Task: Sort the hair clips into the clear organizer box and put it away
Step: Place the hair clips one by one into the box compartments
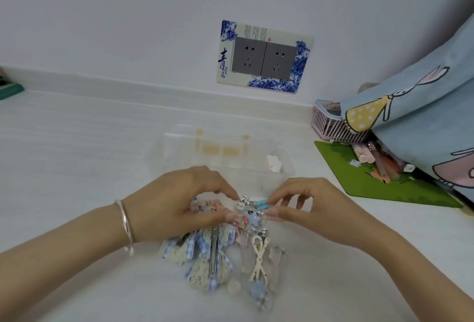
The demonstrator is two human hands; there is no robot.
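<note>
A pile of hair clips (218, 257) lies on the white surface in front of me, with lace-and-gingham bow clips, a cream bow clip (259, 257) and small charm clips. Behind it stands the clear organizer box (179, 147), open, holding a small white figure clip (274, 163). My left hand (179, 201) rests on the pile's top, fingers curled around several small clips. My right hand (305, 206) pinches a light blue clip (261, 205) between thumb and forefinger, just above the pile. Both hands meet over a small silver charm clip (241, 202).
A green mat (359, 180) with pens lies at the right, beside a pink slotted basket (331, 124) and a blue cartoon-print pillow (423, 106). A double wall socket (264, 57) sits behind the box. A dark green object (10, 89) is at the far left edge.
</note>
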